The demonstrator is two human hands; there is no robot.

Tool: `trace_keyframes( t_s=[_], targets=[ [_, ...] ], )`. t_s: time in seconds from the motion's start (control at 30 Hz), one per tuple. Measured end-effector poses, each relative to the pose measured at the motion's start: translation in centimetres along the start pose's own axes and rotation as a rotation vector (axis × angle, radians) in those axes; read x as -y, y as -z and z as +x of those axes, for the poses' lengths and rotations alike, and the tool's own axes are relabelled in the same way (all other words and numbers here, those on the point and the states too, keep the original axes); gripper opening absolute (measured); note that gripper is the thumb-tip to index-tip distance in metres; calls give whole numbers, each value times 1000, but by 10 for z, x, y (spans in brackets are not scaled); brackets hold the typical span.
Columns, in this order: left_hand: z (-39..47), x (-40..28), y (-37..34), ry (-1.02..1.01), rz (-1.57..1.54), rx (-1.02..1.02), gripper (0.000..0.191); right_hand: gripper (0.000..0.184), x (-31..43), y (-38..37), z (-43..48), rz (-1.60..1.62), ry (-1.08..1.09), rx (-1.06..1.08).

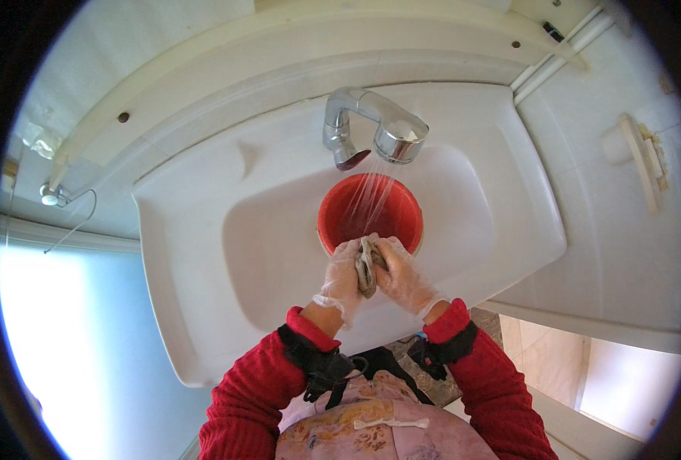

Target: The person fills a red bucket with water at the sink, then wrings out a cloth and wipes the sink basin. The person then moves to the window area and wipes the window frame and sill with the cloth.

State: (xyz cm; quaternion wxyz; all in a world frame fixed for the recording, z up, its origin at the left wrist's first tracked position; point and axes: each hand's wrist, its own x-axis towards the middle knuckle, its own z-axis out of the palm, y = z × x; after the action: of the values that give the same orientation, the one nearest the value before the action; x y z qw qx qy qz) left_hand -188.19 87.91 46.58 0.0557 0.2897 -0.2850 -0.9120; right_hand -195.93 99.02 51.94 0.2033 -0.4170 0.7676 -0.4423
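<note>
A folded grey cloth [367, 269] is gripped between my two hands at the near rim of a red plastic bucket [330, 215]. My left hand [342, 282], in a clear disposable glove, holds it from the left. On its right side my right hand [403, 277], gloved the same way, presses it with the fingers. The bucket stands in a white washbasin [271, 253]. Above it, a chrome faucet [400, 135] sends a spray of water down into the bucket. My hands hide part of the bucket's near rim.
The basin's raised rim [165, 322] curves around the left side. A pale shelf edge [317, 40] runs along the wall behind the faucet. At the right wall is a small pale fixture [639, 161]; white pipes [564, 54] meet the back right corner. Frosted glass [116, 333] stands at left.
</note>
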Motion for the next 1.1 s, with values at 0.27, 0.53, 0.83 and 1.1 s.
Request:
trace_keyframes(
  t_s=[0.27,0.53,0.83,1.1],
  targets=[
    [16,13,7,-100,128,-138,18,15,-12,-14,2,91,-157,-113],
    [14,-18,-2,-169,479,-177,29,21,-51,-9,25,66,-194,-273],
    [17,-26,18,-206,494,-96,53,23,-61,-6,57,-836,-321,393],
    [7,-24,5,-129,173,-117,43,27,-34,12,29,310,-395,103]
  ],
)
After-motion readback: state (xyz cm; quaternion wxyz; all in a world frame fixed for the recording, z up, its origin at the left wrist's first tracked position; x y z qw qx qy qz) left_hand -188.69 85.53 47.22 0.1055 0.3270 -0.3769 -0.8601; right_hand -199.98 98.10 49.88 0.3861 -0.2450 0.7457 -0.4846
